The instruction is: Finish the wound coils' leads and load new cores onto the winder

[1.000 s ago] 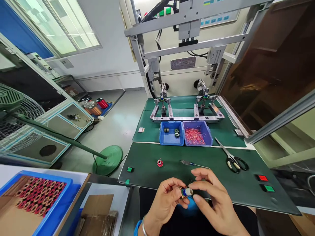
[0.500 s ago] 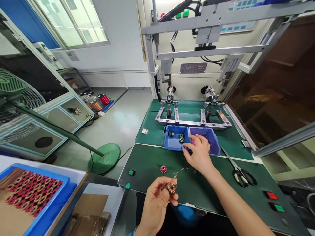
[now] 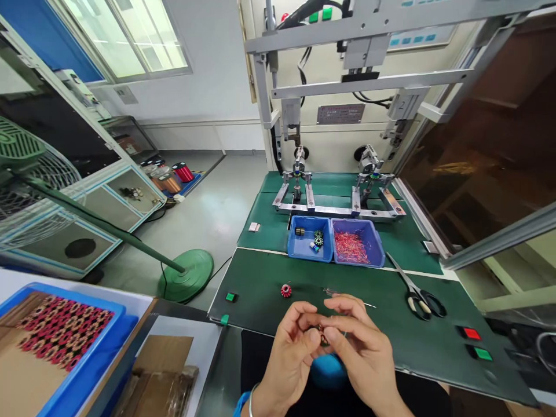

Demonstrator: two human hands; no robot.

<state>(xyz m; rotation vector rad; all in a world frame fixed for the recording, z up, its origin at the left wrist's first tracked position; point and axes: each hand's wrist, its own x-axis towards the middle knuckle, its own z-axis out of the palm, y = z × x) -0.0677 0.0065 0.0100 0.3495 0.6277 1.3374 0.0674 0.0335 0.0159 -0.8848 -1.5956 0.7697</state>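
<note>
My left hand pinches a small copper-wound motor core between thumb and fingers, above the front edge of the bench. My right hand meets it from the other side, thumb and fingertips closed on the same core. Fingers cover most of the core. Beyond my hands, a red-and-black wound core lies on the green mat. A thin metal tool rests just behind my right hand, partly hidden by it.
A blue bin with a few small parts adjoins a purple bin of red wire-like pieces. Scissors lie to the right, near red and green buttons. Behind stands a metal fixture. A blue tray of cores sits left.
My right hand has come back from over the bins to the core in my left hand. A small blue-and-white item now lies in the blue bin. The view shifted slightly.
</note>
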